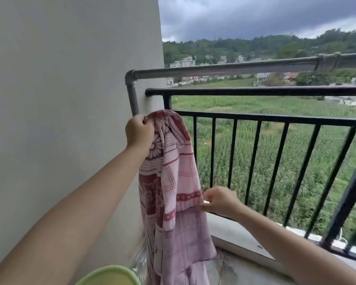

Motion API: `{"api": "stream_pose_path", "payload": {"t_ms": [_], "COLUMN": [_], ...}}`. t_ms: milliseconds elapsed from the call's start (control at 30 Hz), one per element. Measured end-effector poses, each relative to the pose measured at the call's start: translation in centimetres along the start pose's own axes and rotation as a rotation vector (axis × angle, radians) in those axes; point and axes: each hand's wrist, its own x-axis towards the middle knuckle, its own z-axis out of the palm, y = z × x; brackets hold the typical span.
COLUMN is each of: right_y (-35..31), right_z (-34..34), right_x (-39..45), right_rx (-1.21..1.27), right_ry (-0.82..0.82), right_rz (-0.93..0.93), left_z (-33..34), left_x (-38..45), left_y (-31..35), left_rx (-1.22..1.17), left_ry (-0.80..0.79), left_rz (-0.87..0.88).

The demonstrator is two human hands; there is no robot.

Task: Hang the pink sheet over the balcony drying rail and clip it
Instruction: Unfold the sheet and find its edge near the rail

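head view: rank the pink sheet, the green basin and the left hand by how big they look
1. Pink sheet: by far the largest, hanging down from the left hand.
2. Green basin and left hand: unsure. Only the basin's rim shows at the bottom edge, so its full size is cut off.

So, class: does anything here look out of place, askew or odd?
Nothing damaged or spilled. The pink sheet hangs bunched from the left hand, not yet over the grey drying rail; the right hand pinches its edge.
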Motion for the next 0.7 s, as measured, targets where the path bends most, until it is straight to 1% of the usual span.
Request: {"api": "stream_pose_path", "payload": {"t_ms": [67, 100, 133, 200, 267, 300, 333, 367, 400, 433, 467, 500, 533, 600, 633, 700], "right_y": [-0.4, -0.8, -1.2, -1.9, -2.1, -2.2, -2.5, -2.8, -3.4, -4.3, -5.5, -7.0, -8.4, -11.2, -12.2, -13.5], "right_z": [1.3, 1.3, 1.1, 0.2, -1.7, -3.4, -5.5, -7.8, -10.1, -12.1, -13.8, -14.9, -15.6, -16.1, -16.0, -15.3], "right_x": [0.7, 1.0, 1.5, 2.4, 3.5, 3.9, 4.2, 4.3, 4.3, 4.2, 4.0, 3.6, 3.3, 2.4, 1.9, 1.4], "right_rx": [0.235, 0.329, 0.362, 0.327, 0.333, 0.38, 0.424, 0.432, 0.419, 0.402, 0.358, 0.299, 0.253, 0.2, 0.172, 0.108], "right_ry": [-0.006, -0.017, -0.029, -0.02, 0.074, 0.14, 0.226, 0.324, 0.424, 0.504, 0.555, 0.592, 0.611, 0.581, 0.566, 0.559], "right_rz": [0.047, 0.039, 0.018, -0.003, 0.031, 0.048, 0.061, 0.05, 0.014, -0.041, -0.106, -0.18, -0.25, -0.366, -0.417, -0.519], "left_z": [0.1, 0.1, -0.1, -0.8, -2.0, -2.7, -3.6, -4.6, -5.4, -6.1, -6.5, -6.5, -6.3, -4.8, -3.9, -2.3], "left_x": [-0.3, -0.4, -0.6, -0.4, 0.3, 0.9, 1.3, 1.5, 1.5, 1.2, 0.7, 0.2, -0.4, -1.5, -2.0, -2.7], "left_y": [0.2, 0.1, 0.1, -0.3, -1.0, -1.6, -2.1, -2.7, -3.4, -3.7, -3.7, -3.6, -3.2, -1.9, -1.2, -0.2], "left_rx": [-0.034, -0.053, -0.065, -0.065, -0.066, -0.013, 0.122, 0.31, 0.502, 0.643, 0.701, 0.673, 0.584, 0.326, 0.216, 0.113], "left_ry": [-0.019, -0.028, -0.034, -0.03, -0.046, -0.063, -0.118, -0.192, -0.272, -0.343, -0.396, -0.432, -0.464, -0.488, -0.473, -0.394], "left_rz": [0.017, 0.017, 0.013, -0.007, -0.065, -0.089, -0.124, -0.157, -0.176, -0.164, -0.122, -0.073, -0.014, 0.036, 0.048, 0.091]}}
